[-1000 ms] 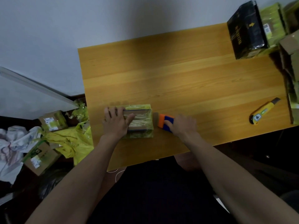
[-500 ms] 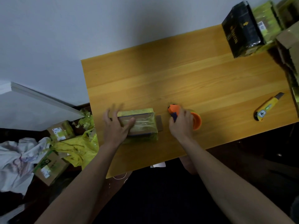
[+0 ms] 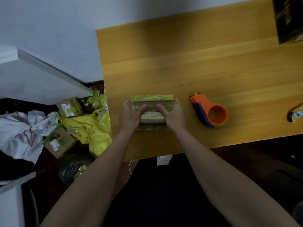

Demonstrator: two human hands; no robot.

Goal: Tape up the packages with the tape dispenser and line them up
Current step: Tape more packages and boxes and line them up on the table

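Here, both hands grip one package (image 3: 152, 110) near the front left of the wooden table (image 3: 196, 71). The left hand (image 3: 130, 114) clasps its left end and the right hand (image 3: 173, 115) its right end, each thumb curled over the top and pressing on the taped middle, fingers wrapped round the sides. The package is a small box in yellow-green plastic wrap with a pale band of tape along its top; its near edge seems lifted slightly off the table, though the blur makes that hard to judge. Just to the right, apart from the hands, the orange and blue tape dispenser (image 3: 209, 111) lies on its side on the table, its open orange core facing up towards the camera. At the right edge a yellow utility knife (image 3: 296, 114) shows only in part. At the far right corner stands a dark box (image 3: 287, 18), cut off by the frame. On the floor left of the table lie cardboard parcels (image 3: 69, 106), crumpled yellow-green wrapping (image 3: 95, 128) and a heap of white cloth (image 3: 21, 133).
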